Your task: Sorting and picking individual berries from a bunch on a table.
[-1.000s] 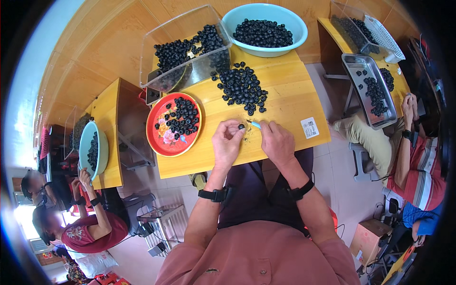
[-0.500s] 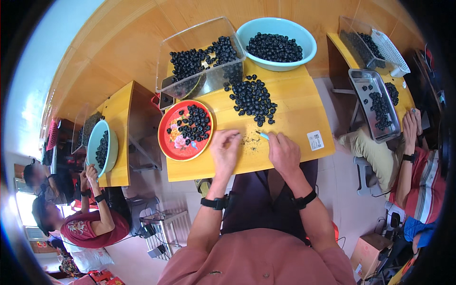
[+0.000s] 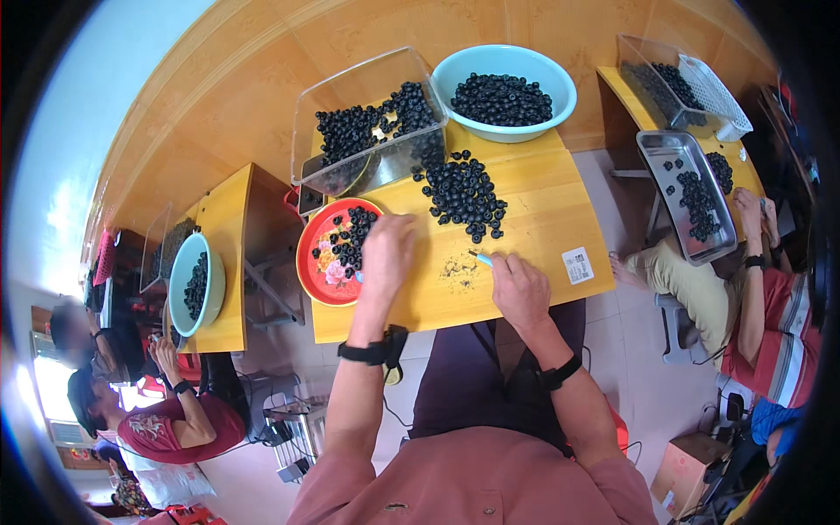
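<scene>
At the red tray [image 3: 306,278], the left hand [image 3: 388,255] hangs over the right rim, beside the dark balls [image 3: 348,238].
Whether its fingers are spread or pinching cannot be told; the right hand [image 3: 521,293] pinches a blue tool [image 3: 482,259] above the yellow surface [image 3: 547,227], near scattered crumbs [image 3: 458,271]. Behind lie a loose pile [image 3: 464,194] of balls, a clear box [image 3: 394,166] and a pale blue basin [image 3: 507,135], both holding more.

Bright, even light washed across the tabletop [image 3: 551,201], its shadows faint and soft! Out at far left, a window [image 3: 54,394] blazed nearly white with glare. The wooden wall [image 3: 245,87] bowed hard, black swallowed the corners, and blue fringing tinged the left rim!
</scene>
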{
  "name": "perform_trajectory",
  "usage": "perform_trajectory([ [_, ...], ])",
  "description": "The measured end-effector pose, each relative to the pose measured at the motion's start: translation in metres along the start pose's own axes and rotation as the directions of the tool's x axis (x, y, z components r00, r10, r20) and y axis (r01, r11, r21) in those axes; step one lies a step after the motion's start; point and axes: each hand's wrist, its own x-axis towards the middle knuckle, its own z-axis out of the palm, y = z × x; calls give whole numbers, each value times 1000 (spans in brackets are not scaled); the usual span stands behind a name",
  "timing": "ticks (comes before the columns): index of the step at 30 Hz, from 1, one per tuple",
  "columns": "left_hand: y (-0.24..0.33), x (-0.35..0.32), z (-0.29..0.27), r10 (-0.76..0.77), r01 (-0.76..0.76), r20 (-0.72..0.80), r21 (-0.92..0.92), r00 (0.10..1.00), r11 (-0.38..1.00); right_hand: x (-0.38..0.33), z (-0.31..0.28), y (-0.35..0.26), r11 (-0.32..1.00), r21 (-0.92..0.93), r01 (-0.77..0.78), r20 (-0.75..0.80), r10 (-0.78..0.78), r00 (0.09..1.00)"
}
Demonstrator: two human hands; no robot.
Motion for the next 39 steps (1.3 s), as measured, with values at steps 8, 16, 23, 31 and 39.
perform_trajectory([
  [8, 14, 23, 55, -66, 57, 111, 80, 992, 995, 0, 2, -2, 1000, 5, 16, -50, -16, 999],
  [16, 21, 0, 52, -137, 146, 66, -161, 988, 976, -2, -1, -2, 1000, -7, 19, -44, -19, 999],
  [23, 50, -59, 62, -335, 304, 42, -537, 941, 787, 1, -2, -1, 1000, 4, 10, -33, -10, 999],
  [31, 39, -69, 82, -350, 297, 31, -601, 936, 742, -2, -5, -2, 992, 62, 114, -31, -112, 993],
  [39, 44, -69, 78, -324, 276, 20, -575, 946, 771, -1, -5, -2, 990, 56, 129, -15, -129, 992],
])
